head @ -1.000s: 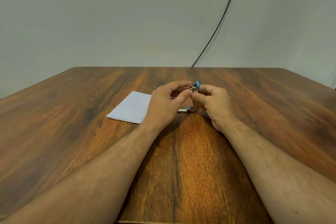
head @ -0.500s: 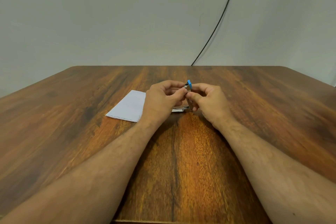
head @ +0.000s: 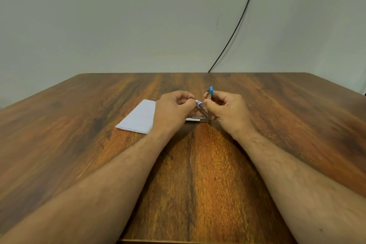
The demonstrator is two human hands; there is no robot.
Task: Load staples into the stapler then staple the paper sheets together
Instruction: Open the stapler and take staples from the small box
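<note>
The left hand (head: 174, 111) sits just left of the middle of the view, its fingers curled and its fingertips pinching a small white-and-blue piece, apparently the staples (head: 198, 102), at its 3 o'clock side. What exactly that piece is stays too small to tell. Directly at 3 o'clock from it, nearly touching, the right hand (head: 227, 111) has its fingers curled round the stapler (head: 206, 114), thumb pressing near the metal arm. The stapler stands swung open: its blue top (head: 211, 91) points up at 12 o'clock above the right hand's knuckles, the silver magazine slants down between the two hands, and the base rests on the surface (head: 198, 174) at about 6 o'clock from the fingertips. At 9 o'clock from the left hand, partly hidden under its wrist, the white paper sheets (head: 138, 118) lie flat on the wooden surface, a line of small print along their near edge. Far off at 1 o'clock, a black cable (head: 237, 24) runs up the pale wall (head: 118, 16).
</note>
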